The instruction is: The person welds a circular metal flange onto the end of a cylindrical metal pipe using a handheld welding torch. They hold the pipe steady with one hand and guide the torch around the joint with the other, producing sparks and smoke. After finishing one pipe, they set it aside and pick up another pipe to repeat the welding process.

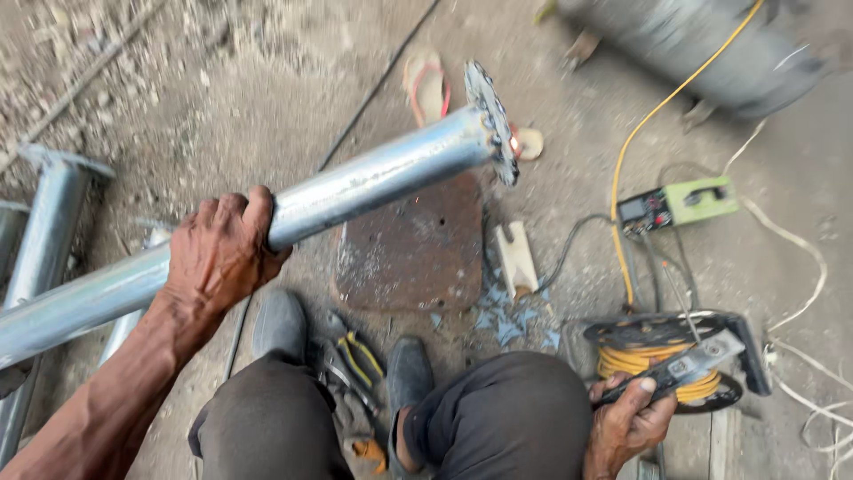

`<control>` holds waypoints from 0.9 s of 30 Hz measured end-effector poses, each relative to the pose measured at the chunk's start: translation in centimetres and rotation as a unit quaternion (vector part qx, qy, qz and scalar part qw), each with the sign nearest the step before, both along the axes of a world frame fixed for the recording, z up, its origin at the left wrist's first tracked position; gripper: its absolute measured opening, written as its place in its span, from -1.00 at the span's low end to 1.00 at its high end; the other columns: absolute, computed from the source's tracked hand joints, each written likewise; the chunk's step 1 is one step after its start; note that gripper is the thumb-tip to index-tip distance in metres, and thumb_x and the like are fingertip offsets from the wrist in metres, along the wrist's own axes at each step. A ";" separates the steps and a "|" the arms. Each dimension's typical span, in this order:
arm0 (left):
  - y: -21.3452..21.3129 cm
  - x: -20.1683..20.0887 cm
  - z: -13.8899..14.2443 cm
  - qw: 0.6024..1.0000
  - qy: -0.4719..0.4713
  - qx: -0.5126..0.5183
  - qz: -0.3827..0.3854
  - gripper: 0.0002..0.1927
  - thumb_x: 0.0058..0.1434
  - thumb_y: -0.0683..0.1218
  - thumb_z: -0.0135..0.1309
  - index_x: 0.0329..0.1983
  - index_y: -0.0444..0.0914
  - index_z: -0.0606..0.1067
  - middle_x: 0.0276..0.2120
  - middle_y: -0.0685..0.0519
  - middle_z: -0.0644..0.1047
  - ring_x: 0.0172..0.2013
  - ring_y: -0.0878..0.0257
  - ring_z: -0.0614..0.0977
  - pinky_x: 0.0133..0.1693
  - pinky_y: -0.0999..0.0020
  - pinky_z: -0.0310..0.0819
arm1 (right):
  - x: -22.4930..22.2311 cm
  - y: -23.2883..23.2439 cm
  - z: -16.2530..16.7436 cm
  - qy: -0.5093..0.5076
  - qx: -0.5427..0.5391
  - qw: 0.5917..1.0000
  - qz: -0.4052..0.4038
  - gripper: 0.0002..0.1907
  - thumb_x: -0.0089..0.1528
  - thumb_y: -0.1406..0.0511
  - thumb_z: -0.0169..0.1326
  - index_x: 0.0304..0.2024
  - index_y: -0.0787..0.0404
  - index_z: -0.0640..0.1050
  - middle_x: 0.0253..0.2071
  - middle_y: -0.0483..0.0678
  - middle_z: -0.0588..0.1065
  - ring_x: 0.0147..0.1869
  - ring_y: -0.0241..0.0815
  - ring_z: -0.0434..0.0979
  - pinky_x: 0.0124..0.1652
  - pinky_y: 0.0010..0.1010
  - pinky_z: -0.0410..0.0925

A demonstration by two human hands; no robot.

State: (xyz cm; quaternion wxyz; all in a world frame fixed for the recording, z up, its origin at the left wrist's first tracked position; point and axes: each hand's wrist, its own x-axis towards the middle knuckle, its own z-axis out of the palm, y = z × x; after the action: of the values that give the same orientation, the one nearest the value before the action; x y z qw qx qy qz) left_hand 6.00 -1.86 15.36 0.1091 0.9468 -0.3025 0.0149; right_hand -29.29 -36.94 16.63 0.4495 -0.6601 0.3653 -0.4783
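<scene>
The galvanised steel pipe (355, 191) ran up and away from the left hand (218, 258), whose fingers wrapped fully round its shaft; it looked heavy, rigid and slick, best gripped near mid-length. Beyond those fingers sat its welded round flange (491, 120). The right hand (626, 422) was closed around an electrode holder (684, 369), just beside the cable reel (662, 351).

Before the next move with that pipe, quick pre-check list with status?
1. Left hand wrapped around the steel pipe: ok.
2. Round flange at the pipe's far end, glowing spot at its rim: not ok to touch, likely hot.
3. Right hand gripping the dark tool: ok.
4. Yellow cable and cable reel close to the feet: not ok, trip risk.
5. Pliers between the shoes: not ok.
6. Pipe's near end supported: cannot tell.
</scene>
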 end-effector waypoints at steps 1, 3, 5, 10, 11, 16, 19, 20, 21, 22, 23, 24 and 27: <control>-0.1 -0.2 1.2 1.000 -0.018 -0.014 -0.005 -0.27 0.00 0.20 0.31 0.14 -0.24 0.36 -0.17 -0.15 0.53 -0.16 -0.12 0.60 -0.18 -0.01 0.56 | -0.1 0.0 0.2 -0.011 -0.003 1.000 -0.009 -0.64 0.51 0.21 -0.08 0.20 0.35 0.31 -0.37 0.00 0.36 -0.45 -0.26 0.30 -0.45 -0.42 0.28; -0.5 -1.0 3.2 0.997 -0.062 -0.039 -0.020 -0.26 -0.02 0.19 0.32 0.14 -0.23 0.37 -0.16 -0.13 0.52 -0.16 -0.09 0.60 -0.14 0.00 0.55 | -0.5 0.2 0.5 -0.009 -0.048 0.998 -0.027 -0.67 0.52 0.20 -0.08 0.09 0.37 0.27 -0.38 0.01 0.37 -0.48 -0.23 0.33 -0.48 -0.41 0.28; -0.7 -2.1 4.7 0.992 -0.108 -0.055 -0.035 -0.28 -0.02 0.16 0.33 0.14 -0.21 0.38 -0.14 -0.09 0.52 -0.15 -0.05 0.59 -0.11 0.03 0.54 | -0.7 0.5 0.3 -0.012 -0.073 0.997 -0.034 -0.68 0.51 0.20 -0.07 0.02 0.36 0.24 -0.39 0.01 0.37 -0.49 -0.23 0.35 -0.49 -0.42 0.27; -1.4 -4.9 7.0 0.971 -0.194 -0.107 -0.087 -0.17 -0.18 0.11 0.38 0.17 -0.23 0.37 -0.08 -0.08 0.51 -0.08 0.00 0.56 -0.05 0.07 0.52 | -0.5 0.6 -1.4 -0.055 -0.095 0.994 0.012 -0.66 0.47 0.24 0.01 0.08 0.38 0.28 -0.36 -0.04 0.39 -0.42 -0.31 0.35 -0.42 -0.48 0.29; -1.5 -5.4 7.4 0.968 -0.204 -0.111 -0.095 -0.16 -0.21 0.10 0.39 0.16 -0.24 0.37 -0.06 -0.08 0.51 -0.07 0.00 0.55 -0.04 0.08 0.52 | -0.3 0.5 -1.8 -0.040 -0.099 0.994 -0.007 -0.62 0.43 0.25 0.02 0.14 0.40 0.30 -0.39 -0.05 0.39 -0.44 -0.32 0.33 -0.45 -0.48 0.26; -1.7 -7.5 8.9 0.948 -0.255 -0.136 -0.132 -0.15 -0.24 0.06 0.41 0.15 -0.25 0.39 -0.02 -0.10 0.52 -0.03 -0.01 0.57 -0.02 0.09 0.51 | 0.3 1.0 -2.6 0.014 -0.143 0.988 -0.057 -0.49 0.40 0.23 0.07 0.26 0.48 0.34 -0.35 -0.05 0.41 -0.39 -0.34 0.35 -0.40 -0.48 0.31; -1.6 -8.7 9.1 0.944 -0.267 -0.126 -0.145 -0.12 -0.28 0.07 0.43 0.16 -0.25 0.40 -0.01 -0.09 0.52 -0.03 -0.02 0.58 -0.02 0.09 0.52 | 0.4 2.0 -3.0 0.032 -0.134 0.987 -0.081 -0.47 0.37 0.20 0.08 0.22 0.49 0.37 -0.38 -0.02 0.44 -0.42 -0.31 0.38 -0.43 -0.45 0.33; -1.5 -9.0 9.0 0.944 -0.269 -0.120 -0.150 -0.11 -0.30 0.07 0.44 0.16 -0.24 0.40 -0.01 -0.09 0.52 -0.03 -0.02 0.58 -0.02 0.09 0.52 | 0.4 2.3 -3.0 0.040 -0.145 0.985 -0.082 -0.48 0.37 0.19 0.07 0.21 0.49 0.38 -0.37 0.00 0.44 -0.41 -0.28 0.38 -0.43 -0.43 0.33; -1.5 -9.3 8.9 0.941 -0.276 -0.122 -0.153 -0.11 -0.29 0.08 0.45 0.17 -0.24 0.40 -0.01 -0.09 0.52 -0.03 -0.02 0.58 -0.01 0.08 0.52 | 0.3 2.6 -3.2 0.050 -0.156 0.983 -0.084 -0.48 0.37 0.18 0.07 0.20 0.50 0.39 -0.35 0.02 0.45 -0.40 -0.26 0.37 -0.42 -0.40 0.33; -1.4 -9.5 8.7 0.938 -0.283 -0.124 -0.154 -0.10 -0.28 0.08 0.45 0.17 -0.24 0.40 0.00 -0.09 0.52 -0.03 -0.03 0.58 -0.01 0.08 0.52 | 0.1 2.7 -3.5 0.063 -0.180 0.978 -0.089 -0.48 0.39 0.16 0.06 0.19 0.50 0.39 -0.32 0.04 0.46 -0.38 -0.22 0.41 -0.39 -0.38 0.34; -1.4 -9.6 8.6 0.936 -0.290 -0.127 -0.154 -0.10 -0.27 0.08 0.46 0.18 -0.24 0.40 0.01 -0.09 0.52 -0.03 -0.03 0.58 0.00 0.07 0.52 | 0.1 2.7 -3.8 0.075 -0.204 0.972 -0.092 -0.47 0.40 0.14 0.05 0.18 0.50 0.39 -0.30 0.06 0.48 -0.35 -0.19 0.44 -0.36 -0.35 0.36; -1.3 -9.8 8.4 0.939 -0.281 -0.125 -0.155 -0.08 -0.29 0.08 0.46 0.19 -0.24 0.40 0.01 -0.09 0.53 -0.02 -0.03 0.58 0.00 0.08 0.53 | -0.1 2.7 -3.9 0.090 -0.227 0.965 -0.092 -0.47 0.42 0.12 0.04 0.17 0.50 0.39 -0.28 0.08 0.50 -0.32 -0.16 0.48 -0.32 -0.33 0.37; -0.7 -10.0 7.9 0.945 -0.262 -0.119 -0.154 -0.05 -0.30 0.07 0.46 0.21 -0.25 0.39 0.02 -0.09 0.53 -0.01 -0.03 0.60 0.01 0.08 0.53 | -0.5 2.6 -4.3 0.102 -0.236 0.962 -0.093 -0.41 0.44 0.07 0.05 0.19 0.52 0.37 -0.18 0.18 0.53 -0.20 -0.05 0.56 -0.22 -0.25 0.42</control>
State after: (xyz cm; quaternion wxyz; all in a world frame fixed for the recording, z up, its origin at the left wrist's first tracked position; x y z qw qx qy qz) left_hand -4.01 -2.59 23.28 0.1390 0.8314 -0.4586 0.2811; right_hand -29.78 -34.31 12.30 0.1951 -0.7556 0.3458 -0.5210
